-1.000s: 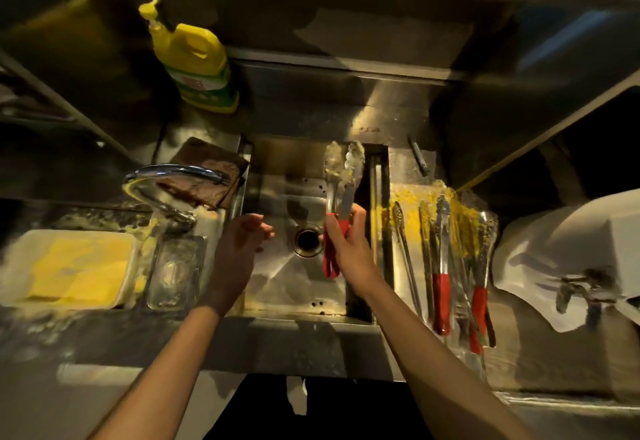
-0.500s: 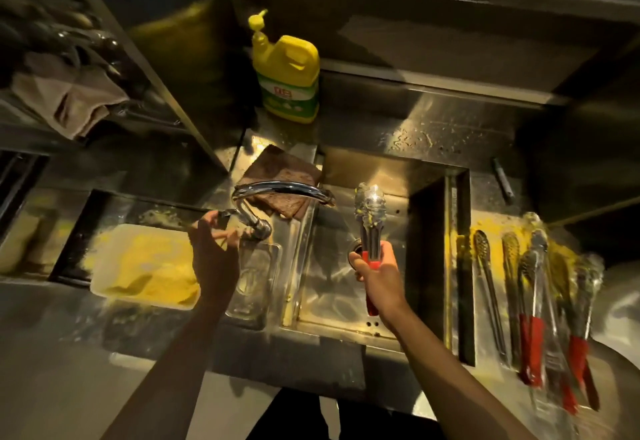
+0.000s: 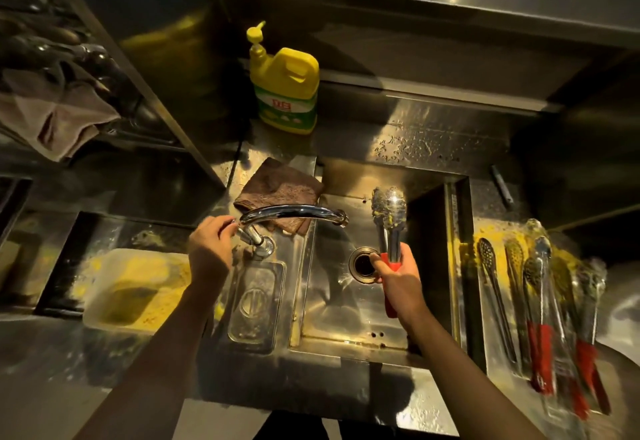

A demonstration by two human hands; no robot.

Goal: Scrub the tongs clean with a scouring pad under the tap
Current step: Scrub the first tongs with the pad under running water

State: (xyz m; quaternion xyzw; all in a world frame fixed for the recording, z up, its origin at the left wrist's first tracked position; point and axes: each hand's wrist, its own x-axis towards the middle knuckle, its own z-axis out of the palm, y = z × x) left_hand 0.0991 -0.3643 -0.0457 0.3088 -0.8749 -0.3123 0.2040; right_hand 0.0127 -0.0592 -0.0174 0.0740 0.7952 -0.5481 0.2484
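Note:
My right hand [image 3: 401,283] grips a pair of red-handled steel tongs [image 3: 388,217] over the steel sink [image 3: 332,308], tips pointing away and smeared with yellow residue. The chrome tap [image 3: 294,212] arches over the sink's left edge; no water shows at its spout. My left hand [image 3: 209,249] is at the tap's handle by its base, fingers pinched on it. A brown scouring pad [image 3: 277,186] lies behind the tap on the sink's rim.
Several dirty tongs [image 3: 540,301] lie on the drainboard at right. A yellow detergent bottle [image 3: 285,89] stands at the back. A white tub [image 3: 131,287] of yellow residue and a clear container [image 3: 256,304] sit left of the sink. The drain [image 3: 363,264] is open.
My left hand went from over the sink to the tap's handle and closed on it. My right hand kept the tongs over the sink. My head turned left.

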